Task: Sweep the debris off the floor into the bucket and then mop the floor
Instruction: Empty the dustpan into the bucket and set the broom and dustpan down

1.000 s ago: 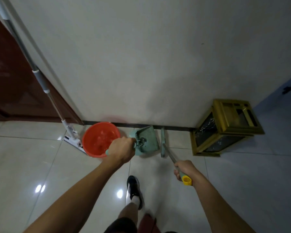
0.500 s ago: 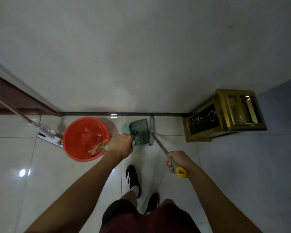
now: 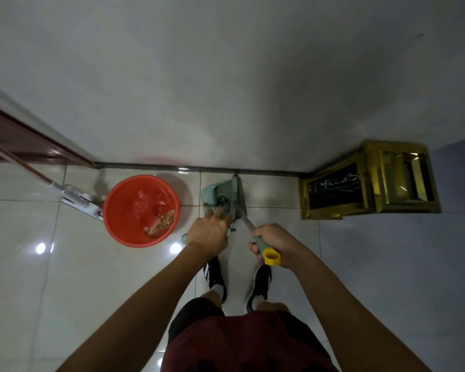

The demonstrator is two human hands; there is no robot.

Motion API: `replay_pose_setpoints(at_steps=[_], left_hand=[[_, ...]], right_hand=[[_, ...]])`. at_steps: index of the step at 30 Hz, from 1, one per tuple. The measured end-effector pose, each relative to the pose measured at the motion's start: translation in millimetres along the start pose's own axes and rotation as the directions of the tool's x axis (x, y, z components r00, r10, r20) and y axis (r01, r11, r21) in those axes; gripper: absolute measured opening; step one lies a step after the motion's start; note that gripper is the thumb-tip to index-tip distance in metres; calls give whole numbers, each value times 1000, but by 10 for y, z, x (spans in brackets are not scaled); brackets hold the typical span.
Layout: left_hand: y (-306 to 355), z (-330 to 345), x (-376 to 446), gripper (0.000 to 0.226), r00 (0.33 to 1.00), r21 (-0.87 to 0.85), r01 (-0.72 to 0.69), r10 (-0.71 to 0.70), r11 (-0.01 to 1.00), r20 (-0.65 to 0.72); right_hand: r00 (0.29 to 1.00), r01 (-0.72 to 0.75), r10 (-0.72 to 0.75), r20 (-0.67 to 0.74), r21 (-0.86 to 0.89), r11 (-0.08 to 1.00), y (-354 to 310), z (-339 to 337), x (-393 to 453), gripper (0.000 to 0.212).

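Red bucket w/ debris; right hand grips broom, left hand fingers spread.

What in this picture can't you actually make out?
- Debris in the red bucket: orange bits at the bottom, too small to identify.
- Mop: its handle runs off the head view's left edge.
- Dustpan handle: largely covered by the left hand.
- Broom bristles: hidden behind the dustpan; the right hand covers part of its grip.
- Gold bin: its inside is dark.
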State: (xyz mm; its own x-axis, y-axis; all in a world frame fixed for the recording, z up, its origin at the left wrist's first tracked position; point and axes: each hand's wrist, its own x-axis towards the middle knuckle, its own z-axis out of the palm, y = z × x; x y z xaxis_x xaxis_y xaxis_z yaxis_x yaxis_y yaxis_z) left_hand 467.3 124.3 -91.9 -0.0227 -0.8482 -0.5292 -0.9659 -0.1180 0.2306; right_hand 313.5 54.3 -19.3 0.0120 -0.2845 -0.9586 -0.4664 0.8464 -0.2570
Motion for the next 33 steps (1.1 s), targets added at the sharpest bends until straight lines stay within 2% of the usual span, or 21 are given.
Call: replay_pose_setpoints(at_steps=[7, 10, 15, 20, 24, 29, 33], left_hand=[[199, 92, -95, 76, 998, -56, 60, -58, 997, 35], [328, 158, -107, 77, 995, -71, 91, -88, 993, 41], [496, 273, -113, 79, 993, -92, 113, -109, 989, 48], [586, 365, -149, 70, 996, -220, 87, -79, 971, 47], [642, 396, -116, 74, 997, -356, 42, -13, 933, 82], [620, 437, -34, 78, 991, -327, 4, 39, 945, 124], [619, 398, 22, 66, 992, -336, -6, 49, 942, 119]], right_hand=[[1000, 4, -3, 31, -41, 999, 61, 94, -45, 14], [997, 49, -41, 60, -148, 988, 148, 48, -44, 14], [989, 94, -71, 127, -184, 978, 249, -51, -92, 12], [978, 140, -90, 187, -273, 952, 334, -128, -141, 15], [968, 167, -89, 233, -341, 925, 364, -236, -226, 14], [968, 182, -95, 233, -385, 905, 367, -296, -246, 15], [958, 176, -82, 275, -339, 924, 398, -370, -216, 26]])
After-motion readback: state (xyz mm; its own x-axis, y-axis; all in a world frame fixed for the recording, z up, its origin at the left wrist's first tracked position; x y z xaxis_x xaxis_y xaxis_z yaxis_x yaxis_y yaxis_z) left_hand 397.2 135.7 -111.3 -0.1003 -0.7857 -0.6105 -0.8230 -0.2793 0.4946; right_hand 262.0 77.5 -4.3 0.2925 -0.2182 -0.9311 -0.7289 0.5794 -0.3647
